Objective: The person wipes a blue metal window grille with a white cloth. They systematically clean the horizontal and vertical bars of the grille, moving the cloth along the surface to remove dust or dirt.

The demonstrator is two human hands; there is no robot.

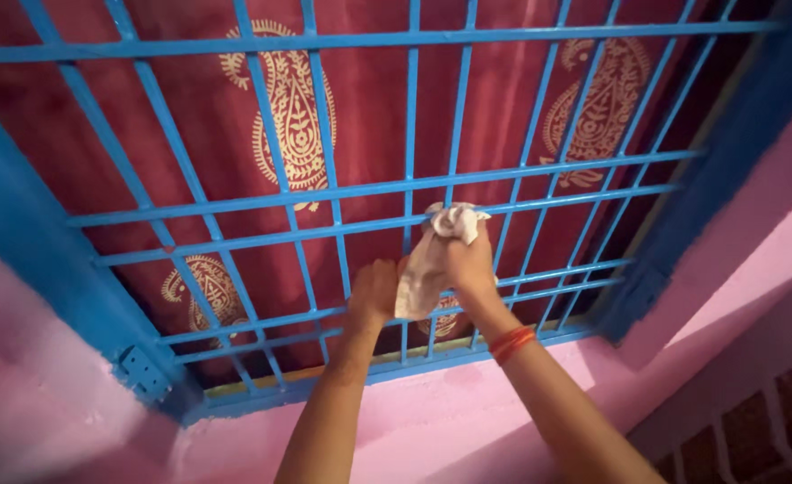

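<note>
So there's a white rag [432, 255] bunched up against the blue window grille [342, 193], roughly in the middle of the lower half, draped over one of the horizontal bars. The right hand [469, 264] is closed around the rag and presses the top of it onto the bar, wrist bent, with red bangles [512, 342] on it. The left hand [374, 294] sits just beside it, fingers curled near the rag's lower end; can't tell if it grips the cloth, a bar, or both. Both forearms reach up from the bottom edge, elbows cut off. Behind the bars hangs a dark red curtain [360, 108] with cream paisley prints, and pink wall [432, 421] surrounds the blue frame.
</note>
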